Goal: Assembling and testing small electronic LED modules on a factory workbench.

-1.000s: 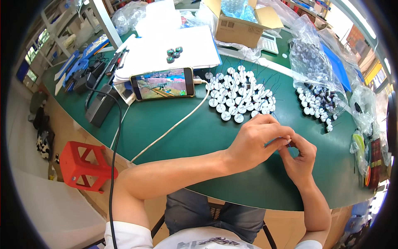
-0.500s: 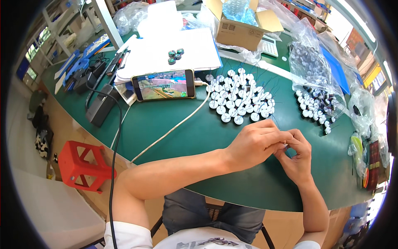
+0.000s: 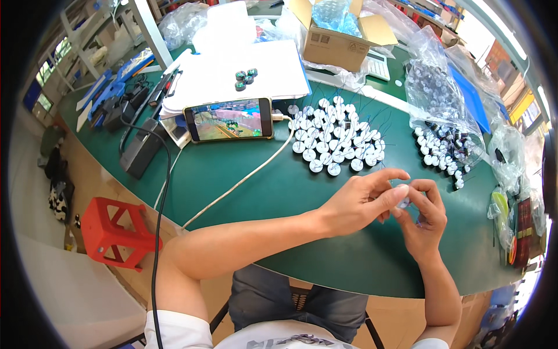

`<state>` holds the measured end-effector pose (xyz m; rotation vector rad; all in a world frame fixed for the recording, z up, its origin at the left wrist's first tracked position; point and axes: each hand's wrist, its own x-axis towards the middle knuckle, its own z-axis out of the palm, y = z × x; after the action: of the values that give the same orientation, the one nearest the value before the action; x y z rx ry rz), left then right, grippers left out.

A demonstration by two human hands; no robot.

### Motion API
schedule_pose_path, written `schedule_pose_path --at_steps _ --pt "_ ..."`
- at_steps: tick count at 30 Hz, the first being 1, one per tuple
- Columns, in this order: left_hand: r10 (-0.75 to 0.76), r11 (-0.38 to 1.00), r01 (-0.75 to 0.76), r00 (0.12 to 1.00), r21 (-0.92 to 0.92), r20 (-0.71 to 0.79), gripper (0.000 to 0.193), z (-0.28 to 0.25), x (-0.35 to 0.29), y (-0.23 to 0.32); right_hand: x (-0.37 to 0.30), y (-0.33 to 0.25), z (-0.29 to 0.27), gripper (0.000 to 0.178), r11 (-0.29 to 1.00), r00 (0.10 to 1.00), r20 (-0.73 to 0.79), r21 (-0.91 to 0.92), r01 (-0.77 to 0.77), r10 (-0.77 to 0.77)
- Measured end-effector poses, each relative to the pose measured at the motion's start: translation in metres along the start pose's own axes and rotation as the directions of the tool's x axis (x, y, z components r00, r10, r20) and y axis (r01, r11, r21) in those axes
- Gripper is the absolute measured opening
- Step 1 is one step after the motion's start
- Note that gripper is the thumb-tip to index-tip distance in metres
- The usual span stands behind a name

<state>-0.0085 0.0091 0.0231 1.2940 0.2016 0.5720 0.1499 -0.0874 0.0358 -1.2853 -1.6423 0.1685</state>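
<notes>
My left hand and my right hand meet over the green table, fingertips pinching one small silvery round part between them. Just beyond the hands lies a tight cluster of several matching white round parts with thin dark wires. To the right, more such parts spill from a clear plastic bag.
A phone with a lit screen lies left of the cluster, a white cable running from it. Behind are white sheets with three dark round pieces, a cardboard box, and a black adapter. A red stool stands below left.
Both hands have stayed together at the same spot; the fingers shifted slightly around the small part. Nothing else moved.
</notes>
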Motion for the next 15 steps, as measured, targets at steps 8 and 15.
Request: schedule_pose_path --at_steps 8,15 --pt "0.003 0.997 -0.002 1.0 0.075 -0.013 0.037 0.0025 -0.0016 0.0028 0.0033 0.0019 0.0074 0.034 1.0 1.0 0.014 -0.004 0.021 -0.021" --pt "-0.011 0.993 0.016 0.999 0.116 -0.044 0.039 0.0031 -0.0022 0.0047 0.0055 0.0037 0.0056 0.03 0.998 0.997 0.053 -0.004 0.061 -0.061"
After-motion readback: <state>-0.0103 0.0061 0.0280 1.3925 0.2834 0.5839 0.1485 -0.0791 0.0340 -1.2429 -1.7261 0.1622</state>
